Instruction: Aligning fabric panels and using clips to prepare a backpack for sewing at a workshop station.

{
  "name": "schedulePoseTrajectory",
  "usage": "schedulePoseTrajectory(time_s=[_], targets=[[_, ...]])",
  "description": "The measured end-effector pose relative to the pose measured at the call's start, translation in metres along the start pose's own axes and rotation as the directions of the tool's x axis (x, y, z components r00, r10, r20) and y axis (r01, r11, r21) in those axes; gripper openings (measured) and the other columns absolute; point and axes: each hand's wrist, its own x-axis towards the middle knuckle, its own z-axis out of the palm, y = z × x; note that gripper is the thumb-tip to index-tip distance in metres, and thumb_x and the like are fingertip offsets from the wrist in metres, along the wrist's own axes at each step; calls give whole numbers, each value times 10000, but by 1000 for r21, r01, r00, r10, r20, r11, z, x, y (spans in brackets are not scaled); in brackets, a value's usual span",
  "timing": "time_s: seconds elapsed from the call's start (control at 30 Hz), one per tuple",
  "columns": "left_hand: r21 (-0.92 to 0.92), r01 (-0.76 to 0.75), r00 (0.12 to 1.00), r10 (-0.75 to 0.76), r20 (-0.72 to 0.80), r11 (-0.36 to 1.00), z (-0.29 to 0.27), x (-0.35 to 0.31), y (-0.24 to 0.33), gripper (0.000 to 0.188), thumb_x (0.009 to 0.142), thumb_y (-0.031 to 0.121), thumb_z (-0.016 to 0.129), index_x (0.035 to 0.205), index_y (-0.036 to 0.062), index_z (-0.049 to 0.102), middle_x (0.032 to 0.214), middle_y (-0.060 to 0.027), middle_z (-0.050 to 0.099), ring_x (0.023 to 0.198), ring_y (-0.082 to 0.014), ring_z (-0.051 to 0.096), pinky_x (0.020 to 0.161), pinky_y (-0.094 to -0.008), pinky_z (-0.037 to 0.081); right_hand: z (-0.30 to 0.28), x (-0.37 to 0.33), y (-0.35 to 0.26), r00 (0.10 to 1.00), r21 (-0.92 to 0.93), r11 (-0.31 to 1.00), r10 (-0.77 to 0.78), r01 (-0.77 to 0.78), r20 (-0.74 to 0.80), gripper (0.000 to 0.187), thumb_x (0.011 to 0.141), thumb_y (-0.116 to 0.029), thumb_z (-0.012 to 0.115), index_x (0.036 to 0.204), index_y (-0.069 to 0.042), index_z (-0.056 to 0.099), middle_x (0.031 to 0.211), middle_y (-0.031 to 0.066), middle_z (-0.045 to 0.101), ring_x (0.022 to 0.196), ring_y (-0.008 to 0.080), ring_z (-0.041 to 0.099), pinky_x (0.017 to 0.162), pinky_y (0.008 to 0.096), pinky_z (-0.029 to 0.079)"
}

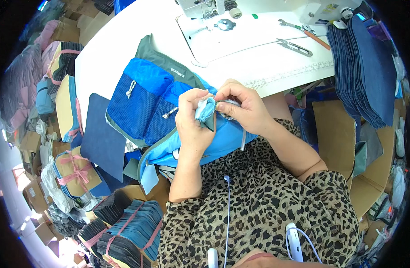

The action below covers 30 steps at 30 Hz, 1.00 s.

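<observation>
A blue fabric bag [144,100] with mesh pockets, white cord pulls and dark grey-green trim lies partly on the white table and partly over my lap. My left hand [193,120] is closed round a bunched, light blue piece of fabric [206,109] that seems to belong to the bag. Close beside it, my right hand [243,107] pinches the edge of the same bunch between thumb and forefinger. The fingertips of both hands almost meet, and the exact spot they grip is partly hidden. A lighter blue panel [227,136] hangs below my hands.
At the far edge stands a sewing machine [303,11]. Thread snips [295,47] and an orange-handled tool [316,39] lie right of it on the white table [240,53]. Dark blue panels [361,67] are stacked at right, above a cardboard box [332,138]. Tied fabric bundles [133,228] stand at lower left.
</observation>
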Motion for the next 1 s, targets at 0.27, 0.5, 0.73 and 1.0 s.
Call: schedulePoseTrajectory(time_s=[0.27,0.5,0.73,1.0], targets=[[31,68,994,-70,79,997,-3,9,15,415,691,-74,670,1043,52,488,854,-38,581,790,-116,567,724,-237,456,-5,3,6,953,-296,918,-296,265,-64,116,781,-61,648,883,-43,594,808,33,506,716,132,482,643,246,404],[-127,186,982,-181,45,974,-6,8,8,445,685,-52,703,1069,52,506,848,-25,583,788,-90,557,698,-216,451,-7,5,-1,981,-200,963,-191,183,-21,103,795,-66,643,890,-35,617,824,31,518,739,119,495,664,240,410],[1,55,998,-55,-20,998,-3,3,5,391,691,-54,697,1025,47,520,872,-46,602,820,-107,584,714,-229,456,3,0,-1,997,-71,996,-53,49,-53,97,829,-76,612,909,-23,592,853,39,511,760,110,498,689,239,411],[-76,110,994,-111,-11,991,-9,10,6,382,662,-69,697,995,38,541,902,-42,592,831,-112,569,726,-238,459,-5,6,0,993,-230,967,-118,113,-6,121,820,-88,624,906,-7,601,826,31,549,750,94,519,676,237,424]])
